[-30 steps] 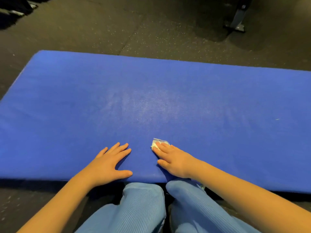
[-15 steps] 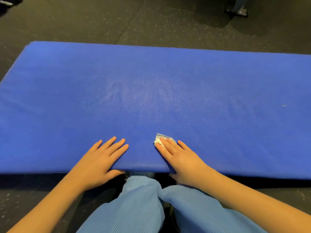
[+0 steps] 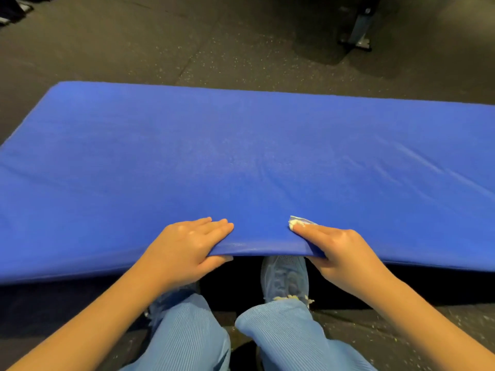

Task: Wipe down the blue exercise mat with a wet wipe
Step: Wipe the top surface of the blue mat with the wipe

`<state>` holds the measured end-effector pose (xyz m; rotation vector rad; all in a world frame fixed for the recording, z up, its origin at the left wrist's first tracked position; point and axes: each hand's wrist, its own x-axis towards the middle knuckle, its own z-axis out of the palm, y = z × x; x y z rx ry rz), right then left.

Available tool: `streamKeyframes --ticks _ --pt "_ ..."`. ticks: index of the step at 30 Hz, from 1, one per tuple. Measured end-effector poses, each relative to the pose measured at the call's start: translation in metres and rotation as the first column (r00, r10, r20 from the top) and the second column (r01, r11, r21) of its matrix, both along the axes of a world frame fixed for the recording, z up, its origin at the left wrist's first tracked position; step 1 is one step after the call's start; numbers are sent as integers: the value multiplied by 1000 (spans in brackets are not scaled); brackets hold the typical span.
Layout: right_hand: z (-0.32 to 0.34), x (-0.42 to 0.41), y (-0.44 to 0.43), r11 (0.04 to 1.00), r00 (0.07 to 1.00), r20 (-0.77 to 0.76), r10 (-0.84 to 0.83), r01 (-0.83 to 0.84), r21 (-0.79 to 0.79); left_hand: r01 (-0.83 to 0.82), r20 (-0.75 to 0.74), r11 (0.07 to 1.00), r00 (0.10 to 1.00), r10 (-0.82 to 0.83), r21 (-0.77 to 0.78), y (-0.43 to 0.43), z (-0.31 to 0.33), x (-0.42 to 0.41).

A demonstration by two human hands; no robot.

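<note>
Blue mat (image 3: 241,156) in left hand (image 3: 184,242), right hand (image 3: 340,250)

no readable text on show

nothing legible anywhere in this view, folks. the blue mat (image 3: 241,156) shows no lettering that can be read, and the shoe (image 3: 284,274) is too blurred to make out any mark or brand.
</note>
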<state>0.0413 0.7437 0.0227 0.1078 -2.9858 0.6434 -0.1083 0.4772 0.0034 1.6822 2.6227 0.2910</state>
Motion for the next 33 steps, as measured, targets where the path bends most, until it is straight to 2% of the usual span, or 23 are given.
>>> streamKeyframes --ticks 4,8,11,13,14,16,19,21,24,26,28,31,33 --pt "-4 24 9 1000 999 48 -23 24 -15 -7 86 998 996 12 -54 9 -11 25" --pt "-23 38 5 998 998 53 -17 20 -61 36 75 992 997 -28 -117 2 -21 30" --pt "-45 58 -8 988 984 177 -9 36 -151 39 165 992 986 -18 -123 -9 -26 31" --pt "-49 67 -14 973 963 267 -22 82 -214 18 274 998 962 -1 -58 -15 -29 26" --pt "-48 68 -15 972 948 318 -10 83 -219 13 277 999 961 -4 -30 -16 -32 22" --pt "-45 60 -11 991 915 404 14 42 -129 0 266 997 964 20 -73 -11 -38 11" --pt "-52 30 -11 999 893 448 -38 45 -4 -134 323 971 927 193 -198 -3 -51 3" --pt "-52 13 -24 999 885 464 -21 41 -31 -184 337 950 904 264 -251 -3 -59 6" --pt "-43 15 -44 978 860 469 203 -156 -137 -196 320 943 905 279 -269 -3 -61 10" --pt "-36 19 -39 959 830 481 282 -245 -140 -200 313 942 907 282 -271 -3 -61 9" --pt "-40 8 -26 965 827 504 248 -255 -57 -196 313 941 907 281 -276 -2 -62 9" --pt "-55 -25 -21 991 859 506 79 -124 54 -200 317 945 907 279 -260 -1 -64 9" --pt "-58 -31 -35 992 883 458 104 -127 21 -206 325 949 904 278 -238 -2 -64 9"
